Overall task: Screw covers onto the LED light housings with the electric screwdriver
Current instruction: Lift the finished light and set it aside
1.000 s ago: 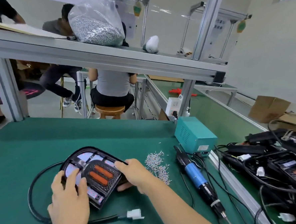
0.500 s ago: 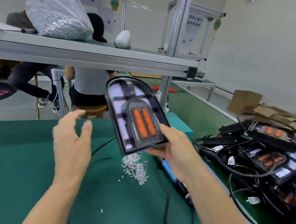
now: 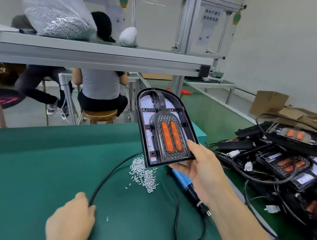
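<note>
Head view: the right hand (image 3: 199, 170) grips the bottom edge of an LED light housing (image 3: 163, 127), holding it upright above the green bench (image 3: 45, 164). The left hand (image 3: 71, 221) pinches its black cable (image 3: 109, 176) near loose screws (image 3: 143, 173); the electric screwdriver (image 3: 188, 188) lies below the housing.

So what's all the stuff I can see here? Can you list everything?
Lamp: one, black with orange lenses, held up in right hand.
Cable: one, black, curving across the mat.
Screws: a loose pile, silver, mid-mat.
Screwdriver: one, blue and black, lying on the mat under the right hand.
Lamp pile: several, black, far right.
Bag: one, clear, full of silver screws, on the shelf.
Mat: one, green.
Left hand: grips the cable.
Right hand: holds the lamp's bottom edge.
</note>
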`<state>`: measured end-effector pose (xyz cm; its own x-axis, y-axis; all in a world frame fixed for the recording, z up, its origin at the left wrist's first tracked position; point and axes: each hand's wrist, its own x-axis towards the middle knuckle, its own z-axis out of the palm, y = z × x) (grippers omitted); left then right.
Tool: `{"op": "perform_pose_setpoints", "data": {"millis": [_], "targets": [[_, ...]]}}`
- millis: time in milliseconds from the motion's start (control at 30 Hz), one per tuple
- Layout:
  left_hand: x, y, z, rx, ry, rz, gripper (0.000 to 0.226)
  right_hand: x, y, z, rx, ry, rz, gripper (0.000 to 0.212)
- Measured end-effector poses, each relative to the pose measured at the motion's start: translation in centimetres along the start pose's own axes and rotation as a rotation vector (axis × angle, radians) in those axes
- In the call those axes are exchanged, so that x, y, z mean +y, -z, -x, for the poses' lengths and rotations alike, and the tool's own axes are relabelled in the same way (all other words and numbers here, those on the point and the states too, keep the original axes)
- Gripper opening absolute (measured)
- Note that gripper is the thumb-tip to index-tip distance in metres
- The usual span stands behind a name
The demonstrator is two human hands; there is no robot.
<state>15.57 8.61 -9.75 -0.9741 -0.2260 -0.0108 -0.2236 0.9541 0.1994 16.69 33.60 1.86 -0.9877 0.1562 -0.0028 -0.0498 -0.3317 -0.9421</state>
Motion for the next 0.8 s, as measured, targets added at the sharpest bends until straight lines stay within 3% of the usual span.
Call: {"op": "perform_pose_setpoints", "data": {"millis": [100,167,233,333,433,567,700,800], "targets": [[-0.3,0.8,-1.4,-0.034,-0.008,-0.130,0.020,-0.6,1.6,1.1,0.033,0.004,-0.004,0.030],[0.4,1.6,-2.5,-0.031,-0.010,0.043,0.029,-1.3,3.2,2.1,0.075,0.022,0.004,0.031],[3.2,4.0,-2.7,0.007,-0.090,0.427,0.030,-2.3,5.0,3.1,0.153,0.065,-0.003,0.029],[11.6,7.7,-1.9,-0.189,-0.167,1.222,0.019,-4.3,8.0,4.7,0.304,0.214,-0.005,0.022],[20.6,9.6,1.2,-0.403,-0.232,1.600,0.019,-6.2,11.4,6.7,0.509,0.393,0.041,0.033],[29.5,8.8,6.2,-0.578,-0.333,1.741,0.023,-7.4,16.8,9.7,0.813,0.543,0.162,0.062],[34.5,6.3,10.2,-0.660,-0.479,1.726,0.019,-7.1,22.2,11.4,0.978,0.441,0.208,0.057],[36.4,4.4,11.7,-0.604,-0.564,1.617,0.021,-6.4,24.9,11.7,1.051,0.379,0.199,0.050]]}}
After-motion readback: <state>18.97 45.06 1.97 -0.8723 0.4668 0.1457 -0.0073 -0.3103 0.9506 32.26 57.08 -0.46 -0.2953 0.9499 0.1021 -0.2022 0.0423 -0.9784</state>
